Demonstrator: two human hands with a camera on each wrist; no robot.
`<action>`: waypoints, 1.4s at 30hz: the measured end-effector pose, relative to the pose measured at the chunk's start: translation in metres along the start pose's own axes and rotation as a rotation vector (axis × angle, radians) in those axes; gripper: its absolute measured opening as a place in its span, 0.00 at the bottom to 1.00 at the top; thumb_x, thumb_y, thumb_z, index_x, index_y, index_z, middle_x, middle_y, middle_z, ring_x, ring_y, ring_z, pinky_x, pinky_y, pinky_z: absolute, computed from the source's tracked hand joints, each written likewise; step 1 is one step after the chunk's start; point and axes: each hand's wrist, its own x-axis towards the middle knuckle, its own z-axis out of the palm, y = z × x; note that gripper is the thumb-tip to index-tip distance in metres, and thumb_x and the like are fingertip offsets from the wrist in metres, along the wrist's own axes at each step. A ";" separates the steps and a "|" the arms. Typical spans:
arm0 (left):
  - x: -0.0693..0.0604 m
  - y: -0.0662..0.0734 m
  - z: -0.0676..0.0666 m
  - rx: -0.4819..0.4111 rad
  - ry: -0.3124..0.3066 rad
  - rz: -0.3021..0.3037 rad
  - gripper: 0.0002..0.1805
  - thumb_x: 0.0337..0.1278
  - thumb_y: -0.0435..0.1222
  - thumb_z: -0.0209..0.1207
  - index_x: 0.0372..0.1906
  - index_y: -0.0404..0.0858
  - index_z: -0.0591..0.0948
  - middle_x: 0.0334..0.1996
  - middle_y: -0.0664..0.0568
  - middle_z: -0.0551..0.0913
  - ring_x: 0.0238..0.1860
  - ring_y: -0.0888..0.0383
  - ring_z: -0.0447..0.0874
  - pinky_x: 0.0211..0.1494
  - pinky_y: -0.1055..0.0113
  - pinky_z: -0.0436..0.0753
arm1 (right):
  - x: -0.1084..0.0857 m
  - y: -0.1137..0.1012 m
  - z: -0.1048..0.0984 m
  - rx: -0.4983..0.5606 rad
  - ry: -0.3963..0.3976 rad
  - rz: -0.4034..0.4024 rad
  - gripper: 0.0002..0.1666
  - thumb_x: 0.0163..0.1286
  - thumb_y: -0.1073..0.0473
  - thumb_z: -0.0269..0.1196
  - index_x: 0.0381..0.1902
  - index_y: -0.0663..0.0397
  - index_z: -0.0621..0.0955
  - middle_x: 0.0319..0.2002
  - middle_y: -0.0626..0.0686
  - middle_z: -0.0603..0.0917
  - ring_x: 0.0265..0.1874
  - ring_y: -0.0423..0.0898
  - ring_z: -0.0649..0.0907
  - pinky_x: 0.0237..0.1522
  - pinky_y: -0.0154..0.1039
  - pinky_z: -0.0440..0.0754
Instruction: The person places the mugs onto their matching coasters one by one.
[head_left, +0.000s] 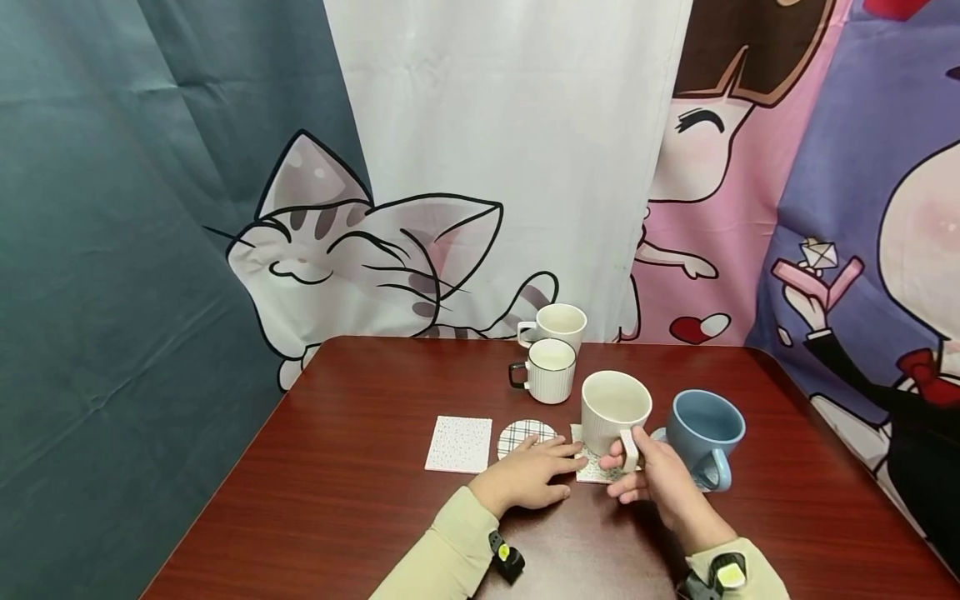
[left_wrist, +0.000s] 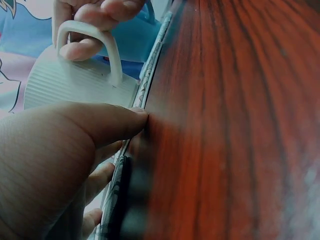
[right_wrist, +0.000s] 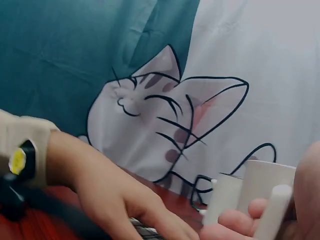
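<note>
My right hand (head_left: 663, 483) grips the handle of a white ribbed mug (head_left: 606, 417), its fingers passing through the loop in the left wrist view. The mug stands on, or just over, a speckled square coaster (head_left: 591, 474); its base is partly hidden. Palm down, my left hand (head_left: 534, 475) lies with fingers extended across the near part of a round checked coaster (head_left: 516, 437). Its fingertips reach the left side of the mug's coaster. In the left wrist view the left thumb (left_wrist: 117, 120) is close to that coaster's edge.
A blue mug (head_left: 701, 421) stands on a coaster to the right. Behind the coasters are a black-rimmed white mug (head_left: 551, 379) and a plain white mug (head_left: 573, 325). At left lies another speckled square coaster (head_left: 459, 444). A printed curtain (head_left: 510, 108) hangs behind the table.
</note>
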 end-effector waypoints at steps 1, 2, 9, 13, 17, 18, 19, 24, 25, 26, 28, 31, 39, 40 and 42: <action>0.000 0.000 0.000 -0.010 0.006 -0.004 0.28 0.70 0.47 0.57 0.73 0.54 0.73 0.75 0.62 0.67 0.76 0.57 0.60 0.75 0.47 0.62 | 0.001 0.000 -0.001 -0.037 0.044 -0.009 0.32 0.84 0.42 0.38 0.41 0.61 0.78 0.33 0.50 0.89 0.20 0.46 0.87 0.25 0.39 0.84; 0.001 0.001 0.000 -0.020 0.012 -0.008 0.27 0.70 0.47 0.57 0.72 0.53 0.74 0.74 0.61 0.67 0.76 0.57 0.61 0.75 0.47 0.62 | 0.001 0.001 -0.002 -0.082 0.097 -0.025 0.31 0.84 0.44 0.40 0.41 0.63 0.78 0.31 0.51 0.89 0.18 0.46 0.85 0.23 0.39 0.84; 0.010 0.005 0.004 -0.070 0.117 -0.056 0.20 0.69 0.47 0.57 0.61 0.47 0.80 0.63 0.58 0.80 0.66 0.61 0.74 0.68 0.56 0.71 | 0.011 0.014 -0.008 -0.456 0.394 -0.205 0.08 0.73 0.62 0.57 0.40 0.63 0.76 0.25 0.53 0.79 0.19 0.43 0.78 0.22 0.37 0.78; 0.019 0.009 0.006 -0.202 0.194 -0.144 0.29 0.64 0.45 0.62 0.67 0.39 0.72 0.59 0.53 0.81 0.61 0.60 0.78 0.66 0.64 0.73 | 0.012 0.023 -0.011 -0.682 0.445 -0.306 0.08 0.70 0.63 0.59 0.44 0.61 0.74 0.35 0.56 0.82 0.30 0.45 0.80 0.34 0.38 0.77; 0.027 0.015 0.011 -0.451 0.258 -0.254 0.44 0.61 0.43 0.65 0.77 0.34 0.58 0.69 0.45 0.73 0.69 0.54 0.72 0.70 0.61 0.71 | 0.012 0.028 -0.013 -0.774 0.363 -0.363 0.18 0.69 0.65 0.60 0.53 0.67 0.71 0.44 0.64 0.83 0.44 0.57 0.84 0.47 0.50 0.82; 0.029 0.017 0.013 -0.526 0.275 -0.269 0.47 0.60 0.41 0.66 0.78 0.34 0.55 0.71 0.43 0.70 0.70 0.53 0.70 0.70 0.61 0.70 | 0.012 0.030 -0.014 -0.774 0.330 -0.373 0.21 0.68 0.67 0.61 0.55 0.70 0.71 0.47 0.67 0.83 0.47 0.61 0.84 0.50 0.54 0.82; 0.031 0.018 0.015 -0.605 0.290 -0.277 0.49 0.59 0.40 0.67 0.79 0.34 0.53 0.73 0.42 0.67 0.71 0.52 0.69 0.71 0.61 0.70 | 0.012 0.031 -0.015 -0.772 0.299 -0.381 0.24 0.66 0.68 0.61 0.58 0.72 0.70 0.49 0.70 0.82 0.50 0.64 0.83 0.52 0.56 0.81; 0.036 0.025 0.023 -0.816 0.334 -0.266 0.54 0.54 0.32 0.70 0.80 0.34 0.49 0.74 0.39 0.62 0.69 0.50 0.72 0.68 0.67 0.72 | 0.016 0.042 -0.020 -0.799 0.209 -0.417 0.45 0.54 0.72 0.69 0.68 0.75 0.63 0.60 0.76 0.76 0.60 0.70 0.77 0.60 0.64 0.74; 0.037 0.026 0.025 -0.804 0.334 -0.265 0.54 0.54 0.31 0.70 0.80 0.34 0.50 0.74 0.38 0.62 0.68 0.50 0.73 0.67 0.68 0.72 | 0.017 0.044 -0.021 -0.809 0.206 -0.427 0.48 0.52 0.71 0.70 0.69 0.74 0.62 0.61 0.76 0.75 0.60 0.70 0.77 0.60 0.64 0.73; 0.037 0.026 0.026 -0.775 0.333 -0.268 0.54 0.54 0.31 0.70 0.80 0.33 0.50 0.73 0.38 0.63 0.67 0.50 0.74 0.67 0.69 0.73 | 0.018 0.046 -0.022 -0.822 0.203 -0.438 0.51 0.50 0.70 0.72 0.70 0.73 0.61 0.62 0.76 0.75 0.61 0.70 0.77 0.61 0.65 0.72; 0.036 0.025 0.027 -0.683 0.322 -0.280 0.53 0.54 0.31 0.70 0.80 0.32 0.51 0.73 0.39 0.64 0.65 0.52 0.76 0.67 0.68 0.73 | 0.019 0.049 -0.023 -0.840 0.196 -0.450 0.54 0.50 0.68 0.74 0.71 0.72 0.60 0.63 0.75 0.74 0.61 0.69 0.77 0.61 0.65 0.71; 0.036 0.024 0.026 -0.572 0.309 -0.289 0.51 0.55 0.32 0.68 0.79 0.30 0.52 0.74 0.39 0.64 0.67 0.54 0.74 0.69 0.66 0.71 | 0.021 0.050 -0.026 -0.857 0.185 -0.469 0.54 0.52 0.67 0.75 0.73 0.71 0.59 0.63 0.74 0.74 0.61 0.68 0.78 0.62 0.65 0.71; 0.037 0.025 0.023 -0.492 0.287 -0.276 0.48 0.59 0.32 0.68 0.79 0.29 0.53 0.77 0.41 0.60 0.71 0.55 0.69 0.73 0.66 0.65 | 0.021 0.051 -0.032 -0.918 0.197 -0.511 0.52 0.55 0.67 0.76 0.73 0.72 0.62 0.60 0.72 0.78 0.57 0.65 0.82 0.58 0.61 0.76; 0.037 0.025 0.023 -0.488 0.285 -0.272 0.48 0.59 0.32 0.68 0.79 0.29 0.54 0.77 0.41 0.60 0.72 0.55 0.68 0.73 0.66 0.65 | 0.020 0.052 -0.032 -0.916 0.205 -0.511 0.52 0.55 0.67 0.76 0.73 0.73 0.63 0.59 0.72 0.79 0.56 0.64 0.83 0.57 0.61 0.76; 0.037 0.025 0.023 -0.478 0.286 -0.267 0.48 0.59 0.32 0.68 0.78 0.29 0.54 0.77 0.42 0.59 0.73 0.55 0.65 0.74 0.66 0.64 | 0.019 0.052 -0.032 -0.913 0.217 -0.503 0.50 0.55 0.68 0.75 0.72 0.73 0.64 0.58 0.72 0.80 0.54 0.64 0.84 0.56 0.60 0.78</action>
